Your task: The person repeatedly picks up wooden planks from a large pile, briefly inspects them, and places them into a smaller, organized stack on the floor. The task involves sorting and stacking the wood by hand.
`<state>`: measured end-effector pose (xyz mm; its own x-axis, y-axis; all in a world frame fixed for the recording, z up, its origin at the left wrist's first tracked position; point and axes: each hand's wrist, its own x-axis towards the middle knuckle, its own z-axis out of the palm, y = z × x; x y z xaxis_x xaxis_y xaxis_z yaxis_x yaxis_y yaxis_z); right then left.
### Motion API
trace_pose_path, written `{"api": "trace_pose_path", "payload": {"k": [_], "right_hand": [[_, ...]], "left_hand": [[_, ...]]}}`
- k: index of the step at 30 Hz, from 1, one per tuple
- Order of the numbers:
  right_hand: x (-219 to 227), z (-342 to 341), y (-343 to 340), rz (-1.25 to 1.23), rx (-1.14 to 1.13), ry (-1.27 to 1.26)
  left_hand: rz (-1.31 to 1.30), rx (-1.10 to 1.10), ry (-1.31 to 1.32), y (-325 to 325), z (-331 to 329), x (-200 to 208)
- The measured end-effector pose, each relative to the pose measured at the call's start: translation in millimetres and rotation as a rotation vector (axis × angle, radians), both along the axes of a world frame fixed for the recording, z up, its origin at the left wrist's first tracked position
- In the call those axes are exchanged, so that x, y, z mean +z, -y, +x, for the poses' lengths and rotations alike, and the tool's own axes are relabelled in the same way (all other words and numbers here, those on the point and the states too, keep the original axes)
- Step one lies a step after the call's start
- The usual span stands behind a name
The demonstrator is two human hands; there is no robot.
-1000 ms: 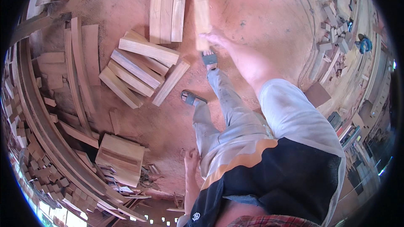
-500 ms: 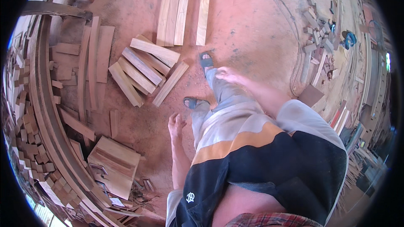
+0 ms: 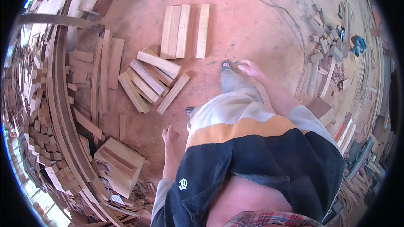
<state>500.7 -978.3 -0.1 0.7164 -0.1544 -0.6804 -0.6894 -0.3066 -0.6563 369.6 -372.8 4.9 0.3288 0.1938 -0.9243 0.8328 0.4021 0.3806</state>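
My left hand hangs at my side above the floor, its fingers loosely curled with nothing visible in them. My right hand is stretched forward beside my foot, fingers partly extended and empty. Ahead of me to the left, a heap of short wooden planks lies crosswise on the reddish floor. One separate plank rests at the heap's right edge. Farther off, several planks lie side by side, with a single plank just right of them. Neither hand touches any wood.
Long beams and stacked wood blocks line the left side. A square wooden panel lies near left. Offcuts, a blue power tool and a brown board lie on the right. A cable crosses the floor.
My feet and body have shifted in a step, and the view has moved with them. My right hand has swung rightward, away from my leg. The planks lie as before.
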Motion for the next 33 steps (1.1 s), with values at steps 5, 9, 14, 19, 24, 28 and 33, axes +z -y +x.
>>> {"api": "trace_pose_path", "payload": {"k": [5,9,14,19,24,28,33], "right_hand": [[8.1,10.1,75.4,0.17,-0.218,-0.027],[8.0,4.7,121.0,0.024,-0.187,-0.03],[-6.9,-10.2,148.7,-0.002,-0.273,-0.072],[-10.7,-18.3,159.4,0.036,-0.206,-0.026],[-1.2,-12.8,167.4,0.006,-0.175,-0.102],[7.9,-2.2,173.2,-0.033,-0.178,-0.059],[9.8,-5.1,167.8,0.002,-0.238,-0.049]], "left_hand": [[0.223,-0.554,0.095,122.7,82.1,22.3],[0.182,-0.695,0.149,162.0,129.1,30.7],[0.244,-0.733,0.234,202.8,170.7,31.8],[0.229,-0.711,0.323,253.0,203.5,47.9],[0.314,-0.741,0.282,263.3,201.0,41.6],[0.213,-0.647,0.21,253.5,188.5,23.1],[0.326,-0.756,0.194,241.9,186.5,26.4]]}}
